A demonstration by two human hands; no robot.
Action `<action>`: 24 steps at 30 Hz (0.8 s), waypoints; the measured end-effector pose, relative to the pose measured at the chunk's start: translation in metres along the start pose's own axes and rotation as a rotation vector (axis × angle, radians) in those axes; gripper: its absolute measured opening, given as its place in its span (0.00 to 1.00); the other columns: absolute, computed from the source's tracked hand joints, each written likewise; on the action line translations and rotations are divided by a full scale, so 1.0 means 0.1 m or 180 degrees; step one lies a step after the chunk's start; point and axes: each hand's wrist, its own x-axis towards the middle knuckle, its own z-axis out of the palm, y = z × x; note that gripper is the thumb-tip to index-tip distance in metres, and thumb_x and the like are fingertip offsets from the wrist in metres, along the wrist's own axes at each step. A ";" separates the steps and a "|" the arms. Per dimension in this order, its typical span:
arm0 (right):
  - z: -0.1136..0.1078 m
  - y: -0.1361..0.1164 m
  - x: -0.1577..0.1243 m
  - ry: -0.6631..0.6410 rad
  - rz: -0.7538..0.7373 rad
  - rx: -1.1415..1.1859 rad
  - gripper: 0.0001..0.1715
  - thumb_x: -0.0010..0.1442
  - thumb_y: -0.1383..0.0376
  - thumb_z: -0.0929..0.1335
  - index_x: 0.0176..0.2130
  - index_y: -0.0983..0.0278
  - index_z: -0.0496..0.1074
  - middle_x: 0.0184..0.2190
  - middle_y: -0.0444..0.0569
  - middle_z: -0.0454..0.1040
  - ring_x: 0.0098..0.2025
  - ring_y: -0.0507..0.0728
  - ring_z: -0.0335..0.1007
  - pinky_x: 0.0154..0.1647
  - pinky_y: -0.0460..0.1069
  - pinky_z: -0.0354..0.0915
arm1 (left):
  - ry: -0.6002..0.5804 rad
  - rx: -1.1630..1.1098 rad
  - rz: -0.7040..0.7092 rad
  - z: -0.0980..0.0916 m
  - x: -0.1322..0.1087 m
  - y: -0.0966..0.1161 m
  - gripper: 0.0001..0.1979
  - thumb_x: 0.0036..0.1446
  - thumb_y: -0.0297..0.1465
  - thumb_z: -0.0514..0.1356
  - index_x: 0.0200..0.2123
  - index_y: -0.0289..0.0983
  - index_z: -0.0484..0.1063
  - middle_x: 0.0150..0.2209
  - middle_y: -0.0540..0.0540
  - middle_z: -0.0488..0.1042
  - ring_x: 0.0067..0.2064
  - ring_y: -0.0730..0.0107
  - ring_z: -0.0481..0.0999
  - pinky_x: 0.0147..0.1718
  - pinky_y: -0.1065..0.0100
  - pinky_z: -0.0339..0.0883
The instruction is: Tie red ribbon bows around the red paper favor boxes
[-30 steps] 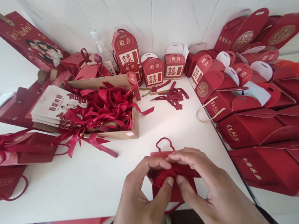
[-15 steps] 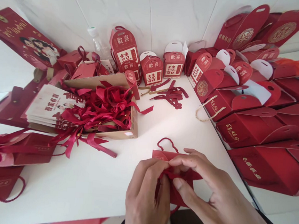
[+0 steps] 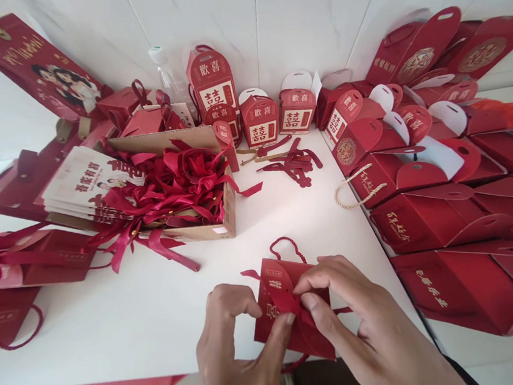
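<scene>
A small red gift box with gold lettering lies near the table's front edge, its twisted cord handle looping out at the far side. A red ribbon crosses the top of the box, one tail pointing left. My right hand pinches the ribbon near its middle between thumb and index finger. Thumb and index finger of my left hand are spread apart. Its thumb tip rests against the ribbon, and the index fingertip is by the box's left side. Whatever knot lies under my right fingers is hidden.
A cardboard box of loose red ribbons stands to the left, with a stack of printed cards in it. Red boxes crowd the right side. Small boxes and ribbon pieces sit toward the wall. Tied boxes lie far left.
My left hand has let go of the ribbon's middle, moved left and spread its fingers. More of the box and a ribbon tail now show. The right hand has barely moved.
</scene>
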 end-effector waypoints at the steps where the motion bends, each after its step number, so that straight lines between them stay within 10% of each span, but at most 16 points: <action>1: 0.00 0.00 0.00 -0.0008 0.0008 -0.0001 0.09 0.79 0.61 0.61 0.44 0.55 0.68 0.42 0.44 0.70 0.44 0.55 0.71 0.17 0.42 0.58 | -0.0076 0.0031 -0.0160 0.00 -0.01 0.02 0.09 0.61 0.24 0.64 0.35 0.40 0.65 0.33 0.52 0.67 0.35 0.71 0.68 0.35 0.68 0.63; 9: -0.01 -0.02 0.01 -0.0043 0.0006 -0.0032 0.09 0.79 0.60 0.60 0.45 0.55 0.67 0.43 0.44 0.70 0.43 0.57 0.72 0.21 0.45 0.61 | -0.0427 -0.0196 -0.0571 -0.01 0.02 0.12 0.06 0.67 0.27 0.58 0.41 0.44 0.74 0.40 0.49 0.76 0.44 0.64 0.74 0.42 0.63 0.66; 16: -0.09 0.12 -0.04 0.0405 -0.0191 -0.0561 0.09 0.79 0.61 0.60 0.44 0.56 0.66 0.41 0.44 0.69 0.45 0.59 0.70 0.47 0.52 0.68 | -0.0575 0.0115 -0.0845 -0.10 -0.01 0.12 0.08 0.63 0.27 0.55 0.30 0.42 0.63 0.28 0.53 0.64 0.32 0.68 0.64 0.33 0.66 0.58; 24: -0.11 0.23 -0.13 0.0685 0.0048 -0.0570 0.04 0.77 0.59 0.64 0.47 0.54 0.68 0.43 0.43 0.72 0.40 0.57 0.74 0.39 0.49 0.72 | -0.0657 0.0165 -0.1021 -0.17 -0.02 0.14 0.07 0.67 0.31 0.53 0.33 0.42 0.63 0.29 0.52 0.62 0.33 0.67 0.62 0.33 0.65 0.57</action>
